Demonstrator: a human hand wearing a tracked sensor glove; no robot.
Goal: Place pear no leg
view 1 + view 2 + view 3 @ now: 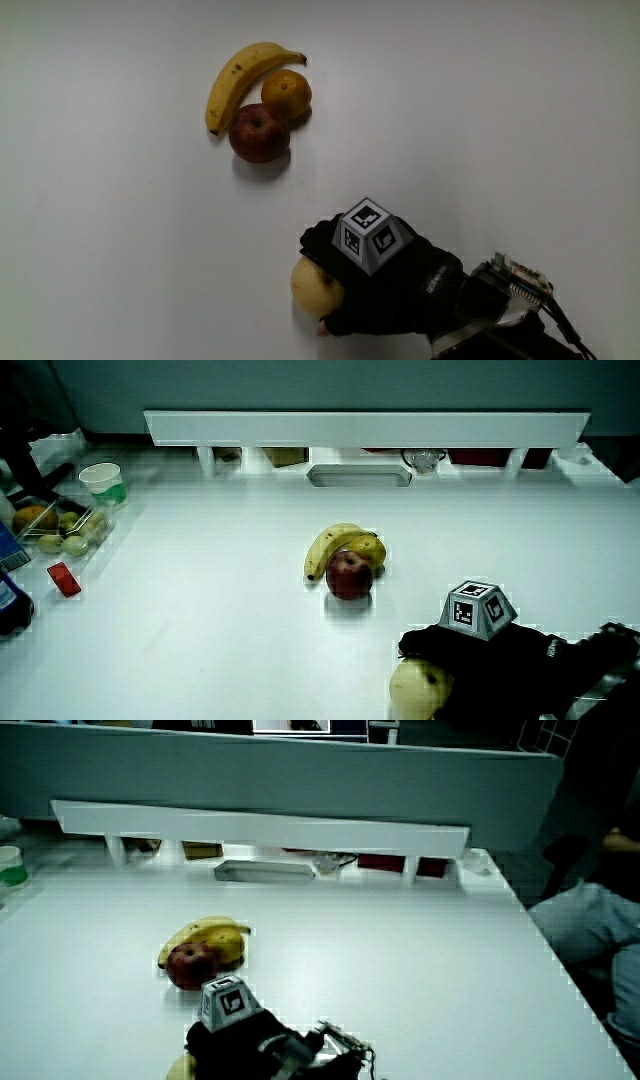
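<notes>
A pale yellow pear [312, 285] lies on the white table [120, 260], nearer to the person than the other fruit. The hand [375, 280] in its black glove is curled over the pear and shut on it; the patterned cube [368, 236] sits on its back. In both side views the pear [418, 688] [180, 1069] peeks out from under the hand [480, 655] [250, 1045]. Only part of the pear shows.
A red apple [260, 134], an orange [286, 94] and a banana [235, 82] lie touching in a cluster farther from the person. In a side view a green cup [103, 482], a tray of fruit [60, 525] and a small red object [62, 578] stand at the table's edge.
</notes>
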